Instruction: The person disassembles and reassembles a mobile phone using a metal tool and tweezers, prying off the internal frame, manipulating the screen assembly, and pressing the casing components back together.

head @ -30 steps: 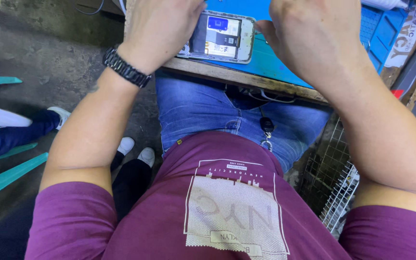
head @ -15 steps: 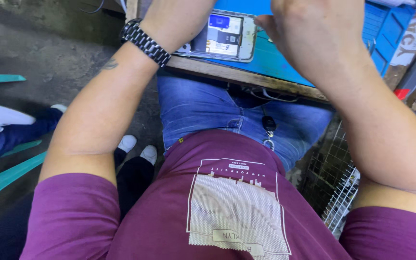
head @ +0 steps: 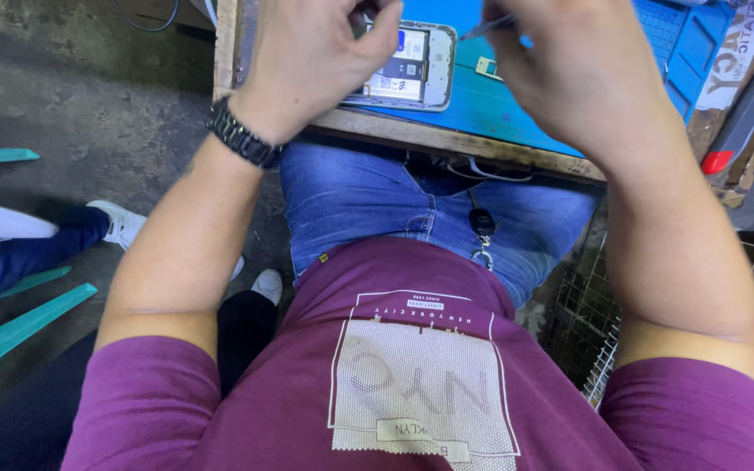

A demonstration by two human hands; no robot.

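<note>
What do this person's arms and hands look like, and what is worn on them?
Both arms are bare below short purple T-shirt sleeves. The left hand has a black metal-link wristwatch at the wrist. The right hand shows no glove or band.

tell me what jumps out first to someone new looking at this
The opened phone with its back off lies on the blue mat at the top, between the left hand and the right hand, which holds a thin metal tool. Below, a purple printed shirt fills the foreground.
</note>
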